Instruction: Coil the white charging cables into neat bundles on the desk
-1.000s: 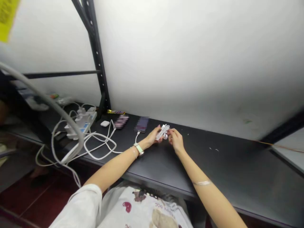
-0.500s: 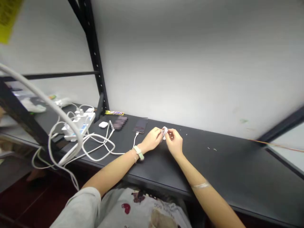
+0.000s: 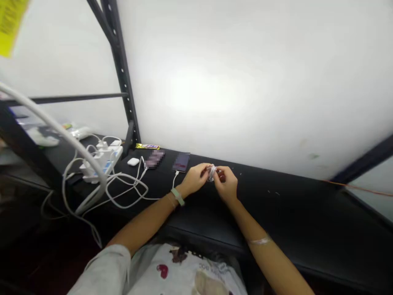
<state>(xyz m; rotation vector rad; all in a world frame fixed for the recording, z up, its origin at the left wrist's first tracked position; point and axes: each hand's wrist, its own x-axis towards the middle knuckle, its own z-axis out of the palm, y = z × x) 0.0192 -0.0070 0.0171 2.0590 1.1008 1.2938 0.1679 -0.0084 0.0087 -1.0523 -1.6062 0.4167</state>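
Over the black tabletop (image 3: 260, 213), my left hand (image 3: 196, 179) and my right hand (image 3: 226, 183) meet around a small whitish, partly see-through item (image 3: 211, 172). Fingers of both hands are closed on it from either side, and they hide much of it. What exactly it is, I cannot make out. A dark phone (image 3: 181, 162) with a white cable plugged in lies just left of my left hand. A green band is around my left wrist.
Further left are a second phone (image 3: 154, 159), a white earphone case (image 3: 133, 162), a yellow packet (image 3: 147, 146), and a white power strip (image 3: 104, 162) with tangled white cables. A black metal post (image 3: 124, 78) rises behind them. Small white scraps lie at the right.
The picture has become brighter on the wall. Both hands stay in nearly the same place, with the fingers and the whitish item shifted slightly.
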